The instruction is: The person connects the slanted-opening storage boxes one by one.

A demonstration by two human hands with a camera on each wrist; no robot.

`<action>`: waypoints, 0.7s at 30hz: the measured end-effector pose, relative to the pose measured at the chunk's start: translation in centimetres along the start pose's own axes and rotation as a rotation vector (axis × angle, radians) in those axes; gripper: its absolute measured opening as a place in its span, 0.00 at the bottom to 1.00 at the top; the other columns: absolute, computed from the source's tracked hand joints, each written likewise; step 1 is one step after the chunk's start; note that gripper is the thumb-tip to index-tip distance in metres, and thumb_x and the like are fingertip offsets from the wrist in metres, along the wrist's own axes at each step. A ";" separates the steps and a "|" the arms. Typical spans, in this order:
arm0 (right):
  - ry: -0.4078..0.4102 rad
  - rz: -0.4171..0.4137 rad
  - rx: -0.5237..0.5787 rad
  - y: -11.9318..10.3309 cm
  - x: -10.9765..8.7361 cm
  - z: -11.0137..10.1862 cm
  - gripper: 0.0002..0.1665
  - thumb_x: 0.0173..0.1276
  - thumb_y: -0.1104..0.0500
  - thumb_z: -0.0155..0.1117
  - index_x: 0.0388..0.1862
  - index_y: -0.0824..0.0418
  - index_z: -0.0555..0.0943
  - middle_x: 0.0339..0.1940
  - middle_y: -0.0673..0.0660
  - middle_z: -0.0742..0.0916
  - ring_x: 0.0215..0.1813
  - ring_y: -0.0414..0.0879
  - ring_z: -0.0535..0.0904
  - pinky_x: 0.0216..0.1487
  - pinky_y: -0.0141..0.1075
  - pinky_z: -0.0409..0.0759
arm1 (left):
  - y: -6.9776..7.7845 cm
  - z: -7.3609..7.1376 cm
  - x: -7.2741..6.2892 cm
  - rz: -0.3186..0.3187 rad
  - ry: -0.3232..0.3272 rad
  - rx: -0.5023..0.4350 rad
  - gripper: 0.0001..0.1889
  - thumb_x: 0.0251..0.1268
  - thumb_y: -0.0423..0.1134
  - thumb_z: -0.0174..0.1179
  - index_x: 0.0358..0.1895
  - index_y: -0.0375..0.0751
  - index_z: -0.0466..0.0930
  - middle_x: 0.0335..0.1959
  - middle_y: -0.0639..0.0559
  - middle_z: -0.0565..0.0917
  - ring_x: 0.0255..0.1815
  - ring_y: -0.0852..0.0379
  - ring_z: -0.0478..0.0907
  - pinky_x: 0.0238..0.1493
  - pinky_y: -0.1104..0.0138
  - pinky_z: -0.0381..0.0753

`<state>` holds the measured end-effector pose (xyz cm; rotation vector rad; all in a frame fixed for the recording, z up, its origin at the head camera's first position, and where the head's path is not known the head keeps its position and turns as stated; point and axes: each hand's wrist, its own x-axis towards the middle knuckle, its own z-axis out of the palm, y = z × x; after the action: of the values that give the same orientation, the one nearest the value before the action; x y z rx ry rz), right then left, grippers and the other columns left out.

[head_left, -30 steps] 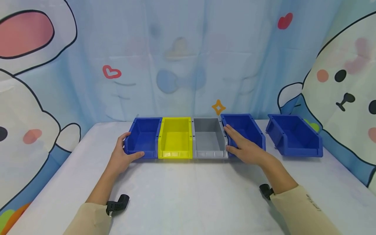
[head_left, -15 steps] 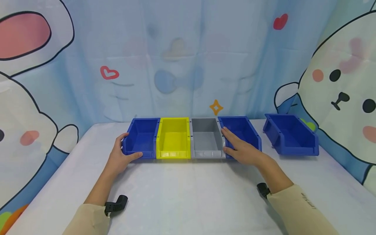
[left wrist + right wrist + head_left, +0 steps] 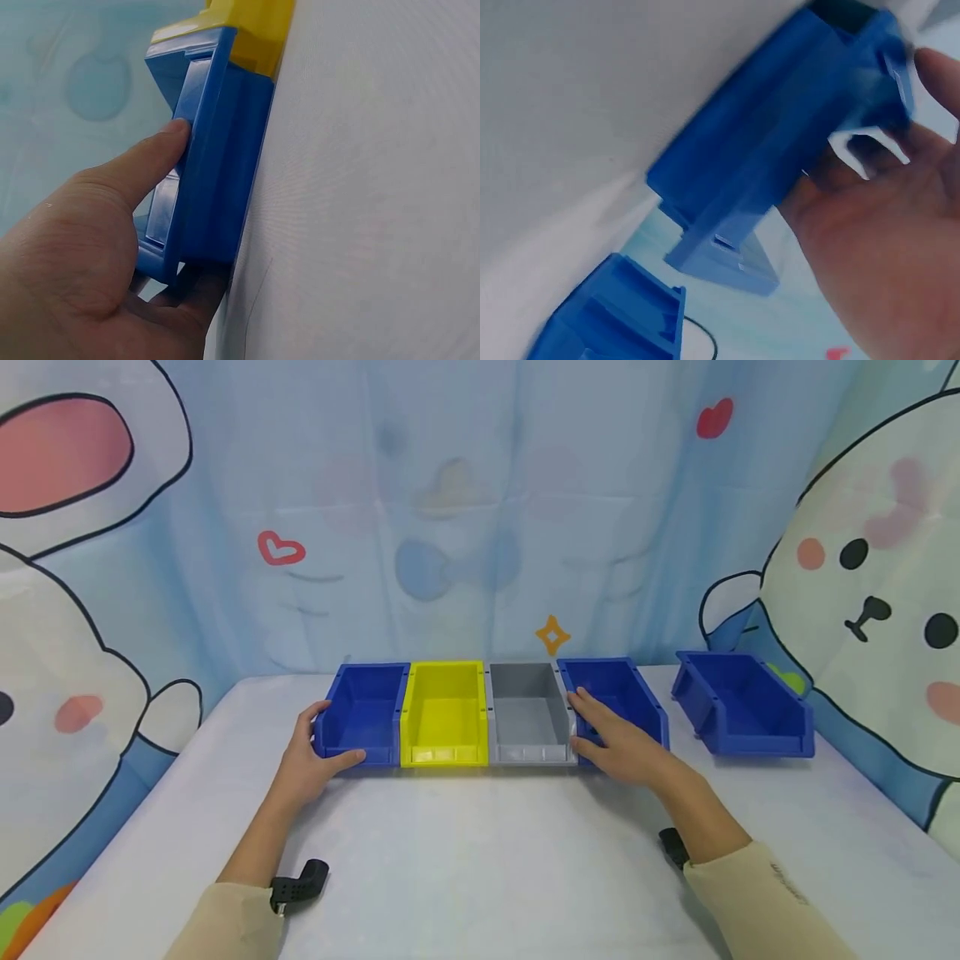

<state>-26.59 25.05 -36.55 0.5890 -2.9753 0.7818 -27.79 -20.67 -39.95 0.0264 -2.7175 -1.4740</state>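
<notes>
Four plastic bins stand side by side on the white table. My left hand (image 3: 309, 762) grips the leftmost blue bin (image 3: 367, 706), thumb on its front lip and fingers round its outer side; the left wrist view shows this grip too. A yellow bin (image 3: 445, 710) and a grey bin (image 3: 528, 706) follow to its right. Over the second blue bin (image 3: 611, 681) reaches my right hand (image 3: 622, 745), its fingers fairly straight. The fingertips touch around the rims where the grey and blue bins meet. In the right wrist view that blue bin (image 3: 757, 127) partly hides the fingers.
Apart from the row, another blue bin (image 3: 750, 706) stands at the right, slightly angled. The white tablecloth (image 3: 480, 860) spreads in front of the bins. Behind them hangs a light blue curtain (image 3: 465, 568) with cartoon figures.
The second blue bin has shifted slightly toward me and closer in line with the grey bin, along with my right hand. My left hand keeps its grip. The head view has turned a little.
</notes>
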 end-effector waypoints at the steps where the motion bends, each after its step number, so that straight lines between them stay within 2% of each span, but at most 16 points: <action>1: 0.027 -0.001 0.004 0.1 -0.2 0.0 0.43 0.82 0.50 0.56 0.86 0.60 0.50 0.87 0.67 0.52 0.83 0.73 0.50 0.77 0.72 0.53 | -0.1 -0.1 0.0 -0.004 0.002 0.002 0.56 0.64 0.49 0.73 0.85 0.57 0.39 0.86 0.36 0.44 0.85 0.32 0.45 0.81 0.36 0.52; 6: 0.222 -0.025 0.036 0.4 -1.1 -0.4 0.35 0.81 0.53 0.57 0.82 0.60 0.62 0.80 0.68 0.67 0.74 0.69 0.71 0.69 0.69 0.71 | -0.1 -0.6 -0.2 -0.009 0.009 0.005 0.56 0.64 0.48 0.73 0.85 0.56 0.39 0.86 0.36 0.43 0.85 0.31 0.44 0.80 0.35 0.51; 9: 0.325 -0.057 0.034 0.7 -1.5 -0.7 0.30 0.81 0.57 0.56 0.78 0.63 0.68 0.73 0.69 0.76 0.66 0.67 0.77 0.62 0.64 0.79 | -0.1 -0.5 -0.4 -0.011 0.007 0.007 0.56 0.65 0.48 0.72 0.85 0.55 0.39 0.86 0.35 0.43 0.85 0.31 0.44 0.80 0.35 0.51; 12: 0.399 -0.077 0.012 0.9 -1.7 -1.0 0.27 0.81 0.59 0.55 0.75 0.64 0.72 0.69 0.69 0.79 0.63 0.66 0.79 0.58 0.64 0.81 | -0.2 -0.3 -0.4 -0.012 0.005 0.012 0.56 0.65 0.48 0.72 0.85 0.55 0.39 0.86 0.35 0.44 0.85 0.31 0.45 0.80 0.35 0.51; 18: 0.527 -0.066 0.000 1.0 -2.3 -1.5 0.24 0.80 0.61 0.54 0.72 0.62 0.76 0.65 0.69 0.82 0.60 0.68 0.81 0.57 0.65 0.81 | -0.2 0.1 -0.5 -0.014 -0.005 -0.003 0.56 0.64 0.48 0.73 0.85 0.55 0.39 0.86 0.35 0.43 0.85 0.31 0.45 0.81 0.36 0.51; 21: 0.579 -0.062 0.006 1.0 -2.5 -1.9 0.23 0.79 0.62 0.54 0.70 0.63 0.77 0.66 0.69 0.82 0.63 0.68 0.79 0.59 0.66 0.79 | 0.0 0.3 -0.3 -0.006 -0.005 -0.007 0.56 0.64 0.48 0.73 0.85 0.55 0.39 0.86 0.35 0.44 0.85 0.31 0.45 0.81 0.36 0.51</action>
<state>-24.79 27.64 -35.64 0.3697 -2.4149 0.7914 -27.51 -20.41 -40.08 0.0312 -2.7185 -1.4876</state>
